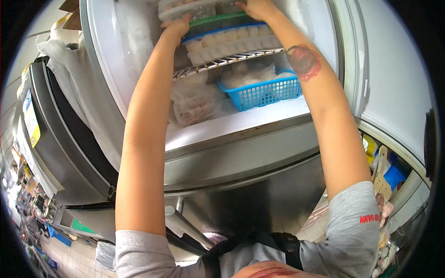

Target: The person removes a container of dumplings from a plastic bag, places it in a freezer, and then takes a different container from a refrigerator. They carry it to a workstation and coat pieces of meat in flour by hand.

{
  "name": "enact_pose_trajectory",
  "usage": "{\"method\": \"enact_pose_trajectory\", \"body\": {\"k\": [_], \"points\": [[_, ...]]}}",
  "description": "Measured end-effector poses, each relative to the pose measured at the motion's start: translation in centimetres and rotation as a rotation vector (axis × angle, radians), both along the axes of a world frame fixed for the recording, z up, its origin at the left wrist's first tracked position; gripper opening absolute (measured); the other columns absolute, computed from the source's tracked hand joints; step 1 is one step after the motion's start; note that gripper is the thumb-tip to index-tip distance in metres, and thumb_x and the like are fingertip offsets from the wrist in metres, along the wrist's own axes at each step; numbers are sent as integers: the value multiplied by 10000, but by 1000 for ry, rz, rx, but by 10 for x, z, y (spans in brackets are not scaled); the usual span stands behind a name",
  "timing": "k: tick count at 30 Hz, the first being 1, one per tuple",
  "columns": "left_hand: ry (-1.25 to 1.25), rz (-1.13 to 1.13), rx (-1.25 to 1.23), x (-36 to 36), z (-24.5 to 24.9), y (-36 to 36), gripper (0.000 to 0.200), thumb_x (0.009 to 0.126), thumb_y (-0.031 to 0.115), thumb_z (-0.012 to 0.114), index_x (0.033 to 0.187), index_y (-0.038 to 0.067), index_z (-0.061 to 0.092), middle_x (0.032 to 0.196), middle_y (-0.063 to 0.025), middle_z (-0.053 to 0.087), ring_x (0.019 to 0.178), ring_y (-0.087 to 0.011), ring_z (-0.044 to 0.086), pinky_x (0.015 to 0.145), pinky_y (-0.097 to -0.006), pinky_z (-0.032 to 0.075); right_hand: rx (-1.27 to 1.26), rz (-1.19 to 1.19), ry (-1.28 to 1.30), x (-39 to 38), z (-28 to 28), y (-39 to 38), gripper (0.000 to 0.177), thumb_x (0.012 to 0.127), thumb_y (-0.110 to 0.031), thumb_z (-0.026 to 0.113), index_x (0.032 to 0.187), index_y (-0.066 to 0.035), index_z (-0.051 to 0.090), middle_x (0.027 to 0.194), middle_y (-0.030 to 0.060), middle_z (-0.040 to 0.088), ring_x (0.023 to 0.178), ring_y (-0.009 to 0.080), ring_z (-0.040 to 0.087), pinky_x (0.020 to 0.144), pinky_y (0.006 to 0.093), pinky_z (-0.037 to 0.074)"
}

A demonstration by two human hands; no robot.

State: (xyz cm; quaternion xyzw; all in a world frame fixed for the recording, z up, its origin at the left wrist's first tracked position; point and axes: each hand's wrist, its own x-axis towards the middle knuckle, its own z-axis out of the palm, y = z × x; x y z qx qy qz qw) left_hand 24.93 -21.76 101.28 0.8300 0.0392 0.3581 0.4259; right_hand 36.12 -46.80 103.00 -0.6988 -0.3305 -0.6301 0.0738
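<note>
Inside an open freezer, both my arms reach up to a stack of food containers. My left hand [177, 28] grips the left end of a green-rimmed tray [218, 19], its fingertips partly hidden. At the tray's right end is my right hand [259, 10], fingers curled and cut off by the top edge of view. Clear plastic boxes [197, 11] with pale food sit above the green rim. Below it are a blue-rimmed tray [222, 36] of pale pieces and a white tray [236, 48], on a wire shelf [227, 61].
Under the shelf, a blue basket [266, 92] holds bagged food beside a frosty plastic bag [192, 104]. The freezer door [394, 69] stands open at right. A dark appliance [65, 143] is at left, and a metal handle [185, 227] juts out near my body.
</note>
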Motion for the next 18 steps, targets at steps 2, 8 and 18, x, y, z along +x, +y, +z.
{"method": "enact_pose_trajectory", "body": {"k": [2, 8, 18], "points": [[-9, -10, -9, 4, -1, 0, 1196, 825, 609, 609, 1443, -105, -126, 1514, -306, 176, 1357, -448, 304, 1098, -502, 323, 51, -115, -101, -1, 2, 1, 305, 873, -252, 578, 1106, -70, 657, 1159, 175, 630, 999, 402, 596, 862, 479, 486], [-145, 169, -25, 59, 8, 13, 1116, 863, 581, 580, 1453, -101, -78, 1532, -293, 103, 1334, -468, 329, 1045, -536, 374, 211, -268, -157, -81, 13, 27, 321, 875, -277, 588, 1089, -51, 666, 1148, 182, 628, 992, 396, 593, 862, 481, 486], [-280, 124, -106, 27, -15, -8, 999, 906, 468, 571, 1494, 24, -104, 1568, -204, 54, 1308, -463, 377, 996, -643, 357, -108, -311, -77, -8, 85, 66, 332, 891, -306, 585, 1157, -110, 616, 1212, 154, 597, 1121, 356, 551, 952, 497, 433]]}}
